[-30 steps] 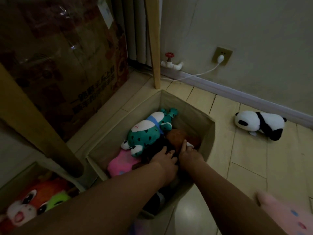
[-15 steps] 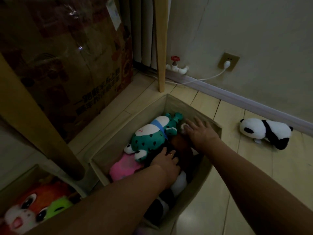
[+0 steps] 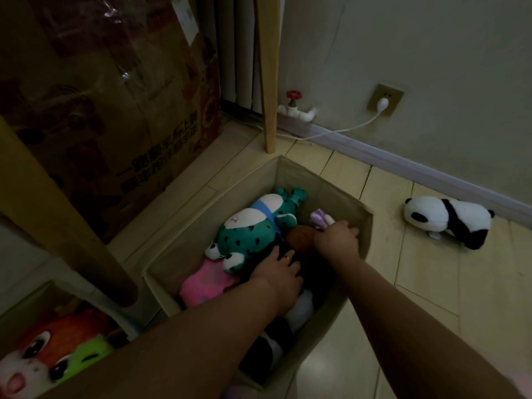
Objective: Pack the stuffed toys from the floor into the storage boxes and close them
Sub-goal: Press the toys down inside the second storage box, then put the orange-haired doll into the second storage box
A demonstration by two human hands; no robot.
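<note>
Dim room, pale wood plank floor (image 3: 426, 283). Far left, an orange and a lime-green plush (image 3: 57, 352) sit in a second bin. A tall brown cardboard carton (image 3: 115, 96) carries dark printed characters, too blurred to read. In the beige fabric storage box (image 3: 331, 194), the left hand (image 3: 276, 275) presses on dark plush beside the teal spotted frog toy (image 3: 247, 228), fingers spread. The right hand (image 3: 336, 240) pinches a small lilac toy (image 3: 319, 218). A black-and-white panda plush (image 3: 449, 220) lies near the skirting, below a wall socket (image 3: 384, 100).

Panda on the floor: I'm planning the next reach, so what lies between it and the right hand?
In the head view, only the storage box's wall and bare floorboards separate the right hand from the panda.
</note>
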